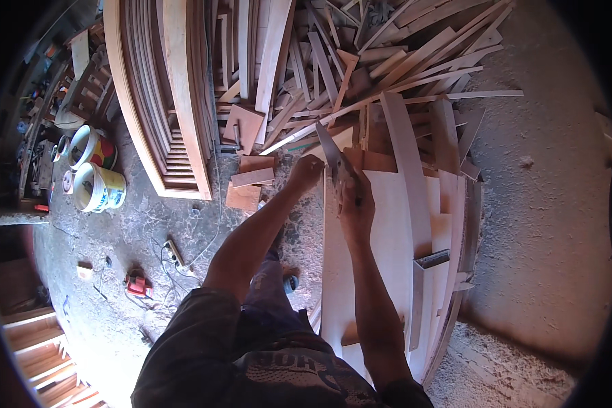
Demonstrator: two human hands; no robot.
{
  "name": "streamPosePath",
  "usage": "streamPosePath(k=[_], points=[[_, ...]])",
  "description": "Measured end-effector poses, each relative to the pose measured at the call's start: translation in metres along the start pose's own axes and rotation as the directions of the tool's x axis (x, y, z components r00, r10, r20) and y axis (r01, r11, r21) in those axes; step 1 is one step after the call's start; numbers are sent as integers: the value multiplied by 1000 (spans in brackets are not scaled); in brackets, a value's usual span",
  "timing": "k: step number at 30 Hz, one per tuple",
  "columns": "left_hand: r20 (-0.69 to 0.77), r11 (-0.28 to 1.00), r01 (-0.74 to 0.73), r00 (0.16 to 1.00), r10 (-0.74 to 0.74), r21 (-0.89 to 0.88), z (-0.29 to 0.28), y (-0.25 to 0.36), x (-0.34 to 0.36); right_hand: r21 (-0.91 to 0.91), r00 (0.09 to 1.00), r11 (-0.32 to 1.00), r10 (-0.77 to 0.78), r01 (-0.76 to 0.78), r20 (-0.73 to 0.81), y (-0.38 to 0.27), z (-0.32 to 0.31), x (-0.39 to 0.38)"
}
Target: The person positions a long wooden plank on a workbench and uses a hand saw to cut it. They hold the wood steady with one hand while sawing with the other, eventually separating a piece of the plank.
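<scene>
A handsaw (329,147) with a pale tapering blade is in my right hand (355,202), whose fingers are wrapped round its handle. The blade points away from me and slants to the left. My left hand (307,171) is closed at the left end of a light piece of wood (338,138), just left of the blade; its fingertips are partly hidden. Under my right forearm lies a wide pale board (370,251). Whether the teeth touch the wood, I cannot tell.
Loose offcuts (387,61) are heaped at the far side. A slatted wooden frame (183,163) stands left of them. Two buckets (100,187), a red power tool (138,284) and a power strip (173,253) with cables are on the floor at left. A wall (530,204) rises on the right.
</scene>
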State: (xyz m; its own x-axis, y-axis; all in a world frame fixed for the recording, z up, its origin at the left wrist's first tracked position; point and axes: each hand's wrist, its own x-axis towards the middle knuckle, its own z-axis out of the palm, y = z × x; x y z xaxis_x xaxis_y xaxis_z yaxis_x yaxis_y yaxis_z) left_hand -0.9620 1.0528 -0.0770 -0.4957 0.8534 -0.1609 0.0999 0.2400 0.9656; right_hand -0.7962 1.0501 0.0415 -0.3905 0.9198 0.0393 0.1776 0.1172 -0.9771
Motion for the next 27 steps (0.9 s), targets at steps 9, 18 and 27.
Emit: streamPosePath(k=[9, 18, 27], points=[[-187, 983, 90, 981, -59, 158, 39, -14, -3, -223, 999, 975, 14, -24, -46, -33, -9, -23], [-1, 959, 285, 959, -285, -5, 28, -22, 5, -161, 987, 976, 157, -148, 40, -213, -66, -194], [-31, 965, 245, 969, -243, 89, 31, -32, 12, -243, 991, 963, 125, -112, 40, -63, -10, -47]])
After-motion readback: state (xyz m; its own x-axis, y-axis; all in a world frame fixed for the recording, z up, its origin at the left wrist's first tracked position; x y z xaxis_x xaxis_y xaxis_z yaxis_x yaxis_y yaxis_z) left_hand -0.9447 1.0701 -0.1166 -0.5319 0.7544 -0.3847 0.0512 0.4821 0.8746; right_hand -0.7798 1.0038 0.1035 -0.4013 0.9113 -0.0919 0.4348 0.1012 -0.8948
